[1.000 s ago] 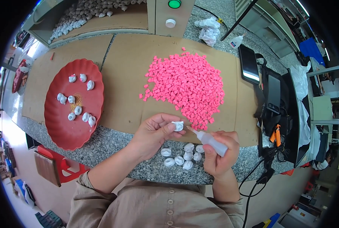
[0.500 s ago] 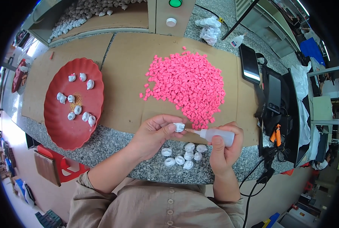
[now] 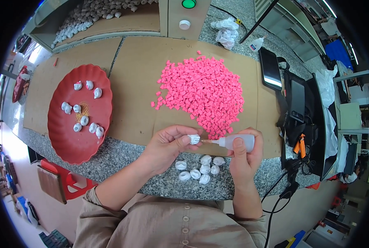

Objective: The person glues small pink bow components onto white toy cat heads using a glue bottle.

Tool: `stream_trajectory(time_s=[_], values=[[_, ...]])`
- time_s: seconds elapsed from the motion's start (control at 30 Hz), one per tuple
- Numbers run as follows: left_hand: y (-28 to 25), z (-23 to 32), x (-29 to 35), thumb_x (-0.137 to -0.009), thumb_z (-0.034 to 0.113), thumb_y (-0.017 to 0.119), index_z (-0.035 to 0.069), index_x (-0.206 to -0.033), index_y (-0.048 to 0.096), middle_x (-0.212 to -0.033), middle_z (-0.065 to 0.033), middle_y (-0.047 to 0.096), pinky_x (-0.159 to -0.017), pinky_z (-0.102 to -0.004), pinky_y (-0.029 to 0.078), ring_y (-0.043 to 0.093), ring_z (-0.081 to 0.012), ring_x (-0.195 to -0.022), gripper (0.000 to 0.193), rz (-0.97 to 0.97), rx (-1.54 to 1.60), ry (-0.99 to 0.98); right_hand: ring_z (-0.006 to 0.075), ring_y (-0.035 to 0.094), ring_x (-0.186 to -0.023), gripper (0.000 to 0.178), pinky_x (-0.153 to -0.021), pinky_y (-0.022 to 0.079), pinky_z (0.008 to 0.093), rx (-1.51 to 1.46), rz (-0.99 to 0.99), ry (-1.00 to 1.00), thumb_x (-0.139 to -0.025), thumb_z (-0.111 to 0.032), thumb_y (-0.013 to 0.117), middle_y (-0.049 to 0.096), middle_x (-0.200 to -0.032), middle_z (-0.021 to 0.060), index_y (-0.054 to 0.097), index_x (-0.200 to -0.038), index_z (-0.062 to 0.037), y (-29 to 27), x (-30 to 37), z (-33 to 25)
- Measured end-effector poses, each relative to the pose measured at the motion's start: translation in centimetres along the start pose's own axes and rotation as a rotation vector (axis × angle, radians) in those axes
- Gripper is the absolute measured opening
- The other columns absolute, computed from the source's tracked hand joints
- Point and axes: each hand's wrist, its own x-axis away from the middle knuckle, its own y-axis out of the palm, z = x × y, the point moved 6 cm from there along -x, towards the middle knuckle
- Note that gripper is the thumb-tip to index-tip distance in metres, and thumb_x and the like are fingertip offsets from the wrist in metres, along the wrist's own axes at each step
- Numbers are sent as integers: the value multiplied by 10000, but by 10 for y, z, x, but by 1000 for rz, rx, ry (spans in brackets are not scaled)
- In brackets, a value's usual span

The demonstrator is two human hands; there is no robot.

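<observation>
Between its thumb and fingers, my left hand (image 3: pixel 168 146) pinches a small white moulded piece (image 3: pixel 194 139). My right hand (image 3: pixel 246 159) is wrapped round a translucent squeeze bottle (image 3: pixel 238 142), tipped on its side. Its thin nozzle (image 3: pixel 209 141) points left, with the tip at or very close to the white piece; I cannot tell whether they touch. Several similar white pieces (image 3: pixel 204 169) lie on the speckled stone edge below my hands. Beyond the bottle, a large heap of small pink pieces (image 3: pixel 205 91) spreads over the cardboard (image 3: pixel 139 82).
A red scalloped tray (image 3: pixel 58 136) with several white pieces stands at left. At the back left, a lit shelf box (image 3: pixel 164 20) holds many more pieces. A small white bottle (image 3: pixel 257 44), plastic bag (image 3: pixel 226 33), phone-like dark device (image 3: pixel 271 68) and cables (image 3: pixel 292 186) lie at right.
My right hand has tilted the bottle slightly, its back end rising a little. The nozzle stays at the white piece, and my left hand keeps nearly the same place.
</observation>
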Motion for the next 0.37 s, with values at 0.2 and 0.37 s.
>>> stream_trajectory(time_s=[0.2,0.37], values=[[0,1,0,-839,75,469,25,-986,528,-1081,-137,515,-774,-287,464,560,-199,-885,166,-4,3,4,53,440,-542,195,-465,361,167,-16,22,47,-821,-140,525,474,-737,32,408,-929,-27,-5,-2,4],[1,1,-1,-840,77,469,26,-992,526,-1079,-136,516,-774,-285,461,558,-200,-888,170,-7,5,-3,54,441,-542,204,-469,363,168,-27,7,76,-821,-155,528,480,-751,35,408,-937,-36,-5,-2,6]])
